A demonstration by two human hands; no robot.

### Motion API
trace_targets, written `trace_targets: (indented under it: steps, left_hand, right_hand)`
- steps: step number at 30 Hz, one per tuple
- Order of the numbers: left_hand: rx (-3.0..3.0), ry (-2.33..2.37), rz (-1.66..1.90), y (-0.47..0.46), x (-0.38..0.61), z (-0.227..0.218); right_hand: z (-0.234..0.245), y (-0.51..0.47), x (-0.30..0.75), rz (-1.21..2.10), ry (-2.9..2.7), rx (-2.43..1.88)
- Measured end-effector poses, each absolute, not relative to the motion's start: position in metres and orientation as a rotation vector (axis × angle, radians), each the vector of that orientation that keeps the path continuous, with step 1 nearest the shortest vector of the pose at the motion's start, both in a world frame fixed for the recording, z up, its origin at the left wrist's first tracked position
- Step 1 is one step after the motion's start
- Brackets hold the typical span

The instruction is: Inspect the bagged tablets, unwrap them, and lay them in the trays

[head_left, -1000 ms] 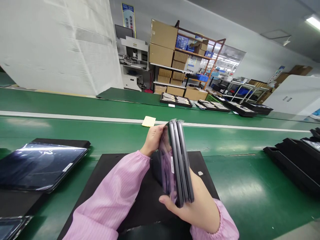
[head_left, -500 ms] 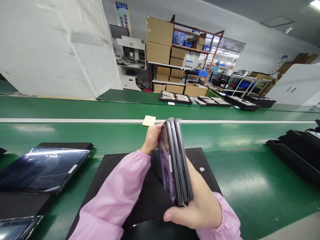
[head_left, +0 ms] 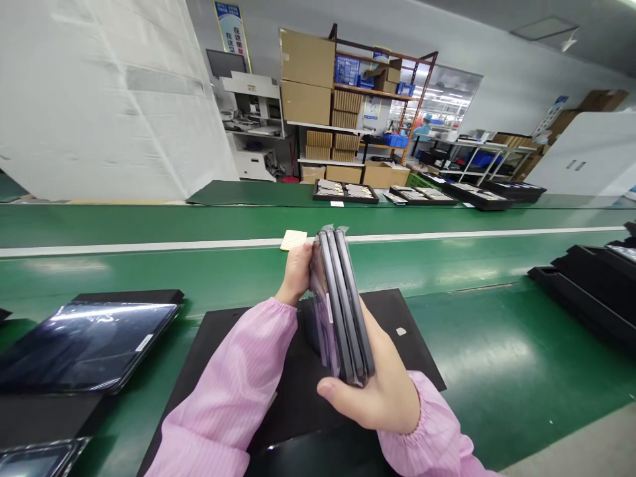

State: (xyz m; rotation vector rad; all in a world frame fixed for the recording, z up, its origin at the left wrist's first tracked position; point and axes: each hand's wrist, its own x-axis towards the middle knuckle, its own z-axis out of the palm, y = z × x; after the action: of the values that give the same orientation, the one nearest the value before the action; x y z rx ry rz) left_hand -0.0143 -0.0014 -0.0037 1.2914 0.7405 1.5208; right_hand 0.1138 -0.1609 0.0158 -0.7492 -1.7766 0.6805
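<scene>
Both hands hold a stack of dark tablets [head_left: 342,305] on edge above a black mat [head_left: 298,371]. The tablets stand upright side by side, the leftmost wrapped in clear film with a small white label. My left hand [head_left: 297,273] grips the far top corner of the stack, fingers closed on it. My right hand [head_left: 380,391] cups the near bottom end from the right, thumb pressed under the edges. Both sleeves are pink.
A film-covered tablet [head_left: 84,344] lies on a black tray at the left. Black trays [head_left: 586,291] are stacked at the right. A yellow pad [head_left: 293,240] lies on the green belt. Trays [head_left: 345,191], cardboard boxes and shelves stand beyond.
The stack and both hands have shifted slightly left and nearer; the view has turned a little to the right. The grip is unchanged.
</scene>
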Motion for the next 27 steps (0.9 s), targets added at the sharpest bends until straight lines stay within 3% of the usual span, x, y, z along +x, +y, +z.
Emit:
trace_targets:
  steps: [27]
  left_hand:
    - [1.381,0.82,1.53,0.004,-0.014,-0.004]
  right_hand:
    - [0.006,-0.159,0.122,0.994,-1.503,-0.699]
